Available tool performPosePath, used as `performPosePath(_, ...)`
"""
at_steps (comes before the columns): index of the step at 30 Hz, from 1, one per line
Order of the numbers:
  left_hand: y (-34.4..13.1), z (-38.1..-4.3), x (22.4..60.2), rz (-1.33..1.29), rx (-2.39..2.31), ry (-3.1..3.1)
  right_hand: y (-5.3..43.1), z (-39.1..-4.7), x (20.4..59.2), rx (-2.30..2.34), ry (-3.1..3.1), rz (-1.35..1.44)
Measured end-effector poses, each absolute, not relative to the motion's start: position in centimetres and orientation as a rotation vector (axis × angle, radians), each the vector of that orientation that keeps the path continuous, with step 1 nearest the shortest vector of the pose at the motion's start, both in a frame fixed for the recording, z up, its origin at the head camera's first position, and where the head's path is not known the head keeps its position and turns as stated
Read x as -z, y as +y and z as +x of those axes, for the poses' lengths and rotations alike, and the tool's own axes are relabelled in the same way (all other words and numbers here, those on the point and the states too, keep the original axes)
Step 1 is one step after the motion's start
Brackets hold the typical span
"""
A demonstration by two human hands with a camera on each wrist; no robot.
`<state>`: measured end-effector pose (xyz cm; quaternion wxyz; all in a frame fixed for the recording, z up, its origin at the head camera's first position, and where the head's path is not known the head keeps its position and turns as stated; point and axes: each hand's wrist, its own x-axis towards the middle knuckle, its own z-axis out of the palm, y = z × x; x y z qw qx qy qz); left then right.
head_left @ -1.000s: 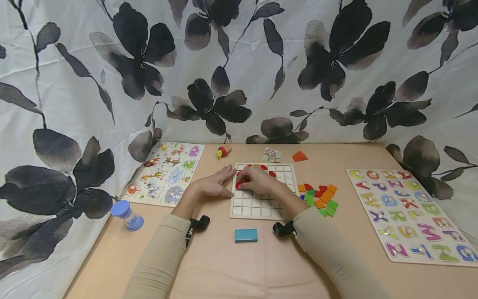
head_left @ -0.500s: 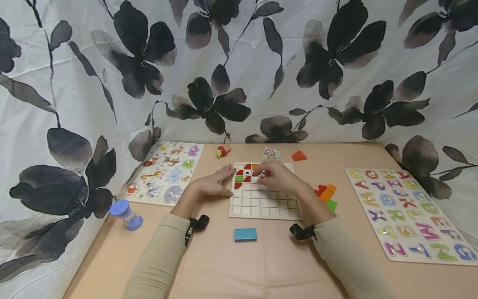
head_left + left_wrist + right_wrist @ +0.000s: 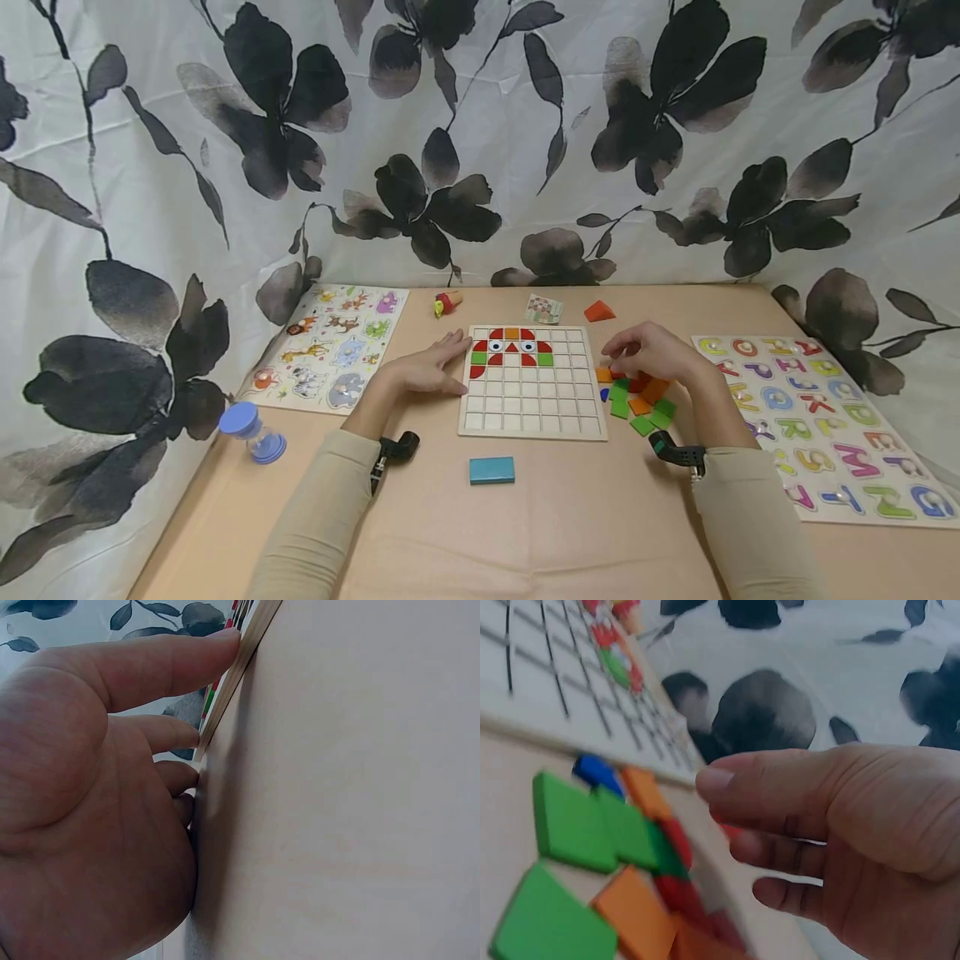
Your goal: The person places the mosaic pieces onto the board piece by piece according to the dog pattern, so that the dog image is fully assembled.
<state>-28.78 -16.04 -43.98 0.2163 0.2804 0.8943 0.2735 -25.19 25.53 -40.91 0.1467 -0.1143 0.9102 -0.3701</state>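
Observation:
A white grid board [image 3: 532, 408] lies in the middle of the table in the head view. Red, green, orange and eye-marked tiles [image 3: 512, 347] fill part of its upper left. My left hand [image 3: 423, 371] lies by the board's left edge, fingers extended; in the left wrist view its thumb [image 3: 172, 667] touches that edge. Right of the board, my right hand [image 3: 652, 354] hovers over a pile of loose tiles, its fingers loosely bent. The right wrist view shows green tiles [image 3: 574, 821], orange tiles [image 3: 637, 911], red ones and a blue one below the fingers, with nothing seen held.
An animal puzzle board [image 3: 322, 354] lies to the left, near a blue sand timer [image 3: 255, 432]. A letter puzzle board [image 3: 855, 433] is at right. A teal block [image 3: 492, 470] sits in front; a card [image 3: 543, 309], orange-red piece [image 3: 599, 311] and small red-yellow toy [image 3: 447, 303] stand behind.
My right hand has left the board and moved right to the loose tiles. A green tile now shows on the board's second row, right of the red ones. The left hand stays put.

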Motion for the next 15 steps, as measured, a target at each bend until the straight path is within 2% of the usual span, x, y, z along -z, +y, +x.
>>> performPosePath(15,-15.6,-28.9,43.7,0.743,-0.770,2.475,26.8,-26.3,42.4,1.114,2.594,-0.383)
